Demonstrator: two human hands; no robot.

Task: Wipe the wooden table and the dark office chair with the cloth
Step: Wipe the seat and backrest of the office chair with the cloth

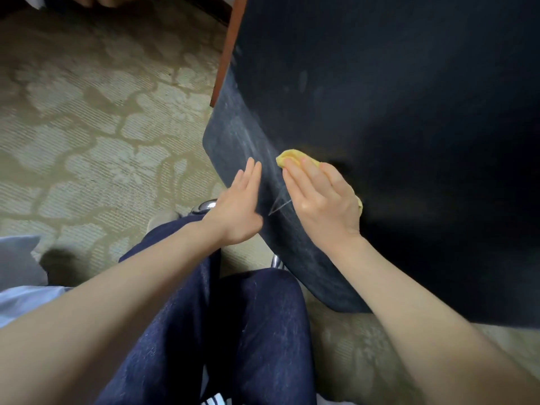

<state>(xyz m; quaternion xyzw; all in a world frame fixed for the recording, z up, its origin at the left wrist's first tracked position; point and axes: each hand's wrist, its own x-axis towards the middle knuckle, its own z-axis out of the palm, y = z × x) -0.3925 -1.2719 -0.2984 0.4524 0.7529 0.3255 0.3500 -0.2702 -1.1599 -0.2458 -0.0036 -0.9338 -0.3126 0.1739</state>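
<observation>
Right hand (320, 197) lies flat, fingers extended, pressing the yellow cloth (292, 157) against the dark office chair (394, 112); cloth shows beyond the fingertips and at the heel of the palm. Left hand (238, 206) is open and holds nothing, palm set against the chair's left edge, apparently to brace the chair against the wiping pressure. Pale dusty streaks mark the surface near that edge. A wooden edge (226, 51), possibly the table, stands at the far side. Patterned carpet (87, 127) lies below.
</observation>
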